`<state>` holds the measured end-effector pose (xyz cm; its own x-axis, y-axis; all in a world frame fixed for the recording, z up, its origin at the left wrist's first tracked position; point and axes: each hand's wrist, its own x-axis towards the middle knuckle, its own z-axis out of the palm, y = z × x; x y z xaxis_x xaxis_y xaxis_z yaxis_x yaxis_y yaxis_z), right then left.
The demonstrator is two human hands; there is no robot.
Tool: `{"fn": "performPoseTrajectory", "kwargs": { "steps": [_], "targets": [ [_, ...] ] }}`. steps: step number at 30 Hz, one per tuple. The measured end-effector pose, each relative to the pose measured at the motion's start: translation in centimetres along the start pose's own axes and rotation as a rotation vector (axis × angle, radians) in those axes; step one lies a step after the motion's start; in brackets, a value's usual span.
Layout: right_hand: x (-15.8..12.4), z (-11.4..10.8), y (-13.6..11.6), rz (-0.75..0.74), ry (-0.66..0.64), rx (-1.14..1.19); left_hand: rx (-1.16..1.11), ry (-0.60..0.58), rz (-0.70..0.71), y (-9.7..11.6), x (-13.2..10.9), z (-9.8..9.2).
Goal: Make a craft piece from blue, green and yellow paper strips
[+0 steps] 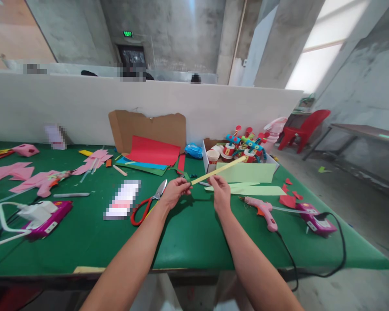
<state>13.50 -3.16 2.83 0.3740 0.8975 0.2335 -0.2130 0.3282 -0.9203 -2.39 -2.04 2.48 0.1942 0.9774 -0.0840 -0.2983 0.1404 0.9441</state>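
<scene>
While the head view looks down over the green bench (188,242), both hands meet above its ctr. L hand (176,191): thumb and fingertips pressed together, pinching the lower end of a yellow paper strip (225,167); remaining fingers curled in. R hand (221,195): fingertips pinch the same strip from below, just beside the L pinch, palm turned toward the person.

Strip: held clear of the bench, straight, long axis running lower-left to upper-right. Its free far end points toward the white box of craft figures (243,149) and passes over the light-green sheets (249,173).

On the bench:
- Red-handled scissors (145,206) lie near the L wrist.
- Pink glue gun (262,210) lies to the R of the R hand, w/ a magenta power strip (316,221) beyond it.
- Red paper (154,151) leans on cardboard (147,127) at the rear.
</scene>
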Motion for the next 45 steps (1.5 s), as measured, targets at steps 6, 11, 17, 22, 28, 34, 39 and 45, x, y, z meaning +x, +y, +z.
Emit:
{"fn": "performPoseTrajectory", "kwargs": {
  "steps": [6, 11, 17, 22, 28, 34, 39, 45],
  "targets": [
    [0.0, -0.1, 1.0, 0.379, -0.015, 0.112, -0.020, -0.075, -0.049, -0.1, -0.2, 0.0],
    [-1.0, 0.5, 1.0, 0.585, -0.291, 0.126, 0.047, -0.106, -0.058, -0.4, -0.1, 0.0],
    [-1.1, 0.6, 0.8, 0.668, -0.325, 0.163, 0.113, -0.094, -0.024, -0.4, -0.1, 0.0],
    [-1.2, 0.5, 1.1, 0.631, -0.310, 0.154, 0.124, -0.077, -0.016, -0.3, -0.2, 0.3],
    [-1.4, 0.6, 1.1, 0.600, -0.295, 0.141, 0.160, -0.081, -0.007, -0.3, -0.2, 0.4],
    [-1.5, 0.8, 0.8, 0.583, -0.262, 0.067, 0.163, -0.075, -0.019, -0.3, -0.3, 0.4],
    [-1.8, 1.0, 0.4, 0.554, -0.274, 0.043, 0.140, -0.057, -0.022, -0.3, -0.4, 0.6],
    [-1.7, 1.0, 0.8, 0.511, -0.310, -0.031, 0.106, -0.047, -0.043, -0.3, -0.4, 0.7]
  ]
}}
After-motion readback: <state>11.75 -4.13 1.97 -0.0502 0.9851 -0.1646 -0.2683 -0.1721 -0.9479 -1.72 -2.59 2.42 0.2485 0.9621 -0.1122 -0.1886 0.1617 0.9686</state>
